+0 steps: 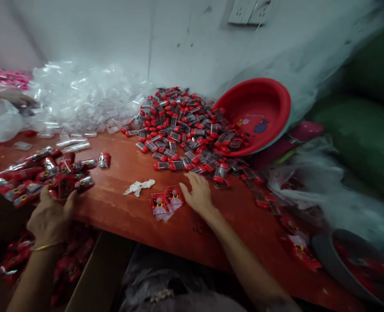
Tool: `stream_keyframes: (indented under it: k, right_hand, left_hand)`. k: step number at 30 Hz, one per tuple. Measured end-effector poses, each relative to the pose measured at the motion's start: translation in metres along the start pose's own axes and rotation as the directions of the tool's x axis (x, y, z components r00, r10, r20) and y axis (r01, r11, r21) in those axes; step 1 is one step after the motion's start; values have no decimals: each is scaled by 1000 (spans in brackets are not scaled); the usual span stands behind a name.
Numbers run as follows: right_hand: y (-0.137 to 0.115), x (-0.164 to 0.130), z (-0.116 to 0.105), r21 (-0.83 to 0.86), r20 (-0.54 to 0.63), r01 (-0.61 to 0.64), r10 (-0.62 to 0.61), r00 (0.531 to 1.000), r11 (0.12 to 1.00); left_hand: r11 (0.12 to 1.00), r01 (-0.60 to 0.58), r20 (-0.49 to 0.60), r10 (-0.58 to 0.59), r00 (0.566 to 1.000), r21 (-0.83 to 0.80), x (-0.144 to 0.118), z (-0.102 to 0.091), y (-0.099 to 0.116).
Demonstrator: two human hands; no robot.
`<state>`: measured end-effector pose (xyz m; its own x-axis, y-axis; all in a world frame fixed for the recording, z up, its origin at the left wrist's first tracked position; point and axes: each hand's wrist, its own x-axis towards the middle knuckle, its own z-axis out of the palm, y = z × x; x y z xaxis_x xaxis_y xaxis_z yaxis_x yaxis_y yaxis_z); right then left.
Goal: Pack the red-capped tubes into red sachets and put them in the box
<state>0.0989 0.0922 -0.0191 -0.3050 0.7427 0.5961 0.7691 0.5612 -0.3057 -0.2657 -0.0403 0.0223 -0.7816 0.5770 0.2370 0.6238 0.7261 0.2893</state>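
My left hand [49,216], with a yellow bracelet at the wrist, is at the near edge of a pile of shiny red wrapped packs [38,171]. Its thumb and fingers are spread against the packs, and some fingertips are hidden among them. My right hand [197,193] reaches over the table with fingers stretched out, at the front edge of a large heap of clear capsules with red ends [178,125]. Just left of that hand lie several flat red printed pouches [166,203]. White scraps [140,187] rest beside the pouches.
A red basin [270,99] tilts against the heap. Clear plastic tubes [81,95] are piled along the wall. Below left, a cardboard box [92,268] holds more red packs. A grey container [338,264] stands right. Another person's hand [12,97] shows far left.
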Motion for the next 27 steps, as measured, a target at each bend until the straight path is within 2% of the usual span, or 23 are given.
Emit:
stream_keyframes:
  k: [1,3,6,8,11,13,15,17,21,27]
  right_hand:
    - [-5,23,11,-33,50,21,-19,999,999]
    - [-19,66,38,-85,137,43,-31,990,995]
    - [-41,118,85,-100,274,135,-104,956,986]
    - [-50,143,115,-83,348,217,-176,921,973]
    - [-49,166,144,-73,389,271,-223,894,960]
    - [-40,172,151,-85,396,270,-216,892,959]
    - [-27,171,149,-102,396,260,-201,896,960]
    - [-14,165,141,-112,398,257,-194,897,960]
    - [19,142,115,-111,426,268,-198,883,957]
    - [65,102,74,-77,445,429,-354,823,900]
  left_hand:
    - [999,-25,-85,23,996,-25,-3,2,5]
    - [985,-160,-210,145,967,-57,-15,11,18]
    - [894,-437,-250,403,881,-98,-41,35,46]
    - [789,-594,-202,563,801,-156,-57,54,66]
    - [629,-744,-82,749,658,-223,-72,78,92]
    - [556,-796,-10,818,574,-239,-73,88,103]
    - [517,-823,32,850,525,-237,-71,94,109]
    - [514,-828,56,855,516,-223,-68,96,111]
    - [555,-810,87,831,549,-191,-68,93,113]
    - [586,-791,89,810,580,-178,-70,89,116]
